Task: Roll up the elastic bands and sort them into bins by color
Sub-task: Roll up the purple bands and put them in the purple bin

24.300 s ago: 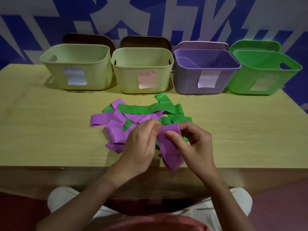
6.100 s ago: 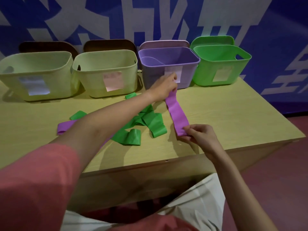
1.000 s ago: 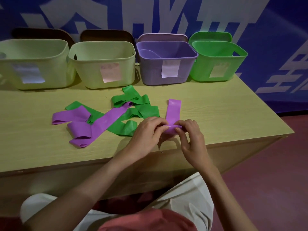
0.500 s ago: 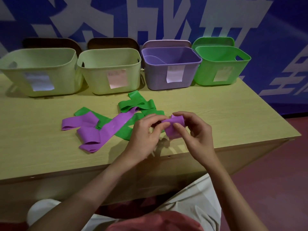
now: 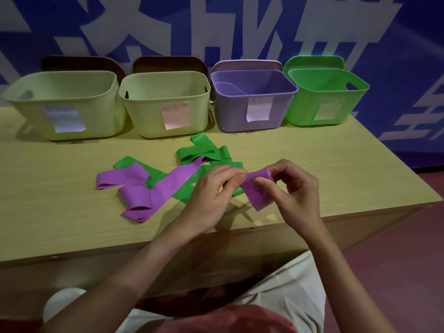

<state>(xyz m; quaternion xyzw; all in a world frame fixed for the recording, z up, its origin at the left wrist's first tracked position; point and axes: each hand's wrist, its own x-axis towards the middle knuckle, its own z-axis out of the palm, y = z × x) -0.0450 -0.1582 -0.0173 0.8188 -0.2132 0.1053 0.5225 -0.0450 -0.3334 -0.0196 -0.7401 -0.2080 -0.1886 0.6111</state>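
— Our left hand (image 5: 211, 191) and right hand (image 5: 292, 188) both pinch the purple band (image 5: 258, 191), held just above the bench (image 5: 336, 169) edge.
— We should keep the roll tight and its edges aligned, then drop it in the purple bin (image 5: 252, 116).
— We can't read the bin labels, nor see the bin floors.

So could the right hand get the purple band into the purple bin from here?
Probably yes: the right hand holds the purple elastic band, and nothing stands between it and the open purple plastic bin.
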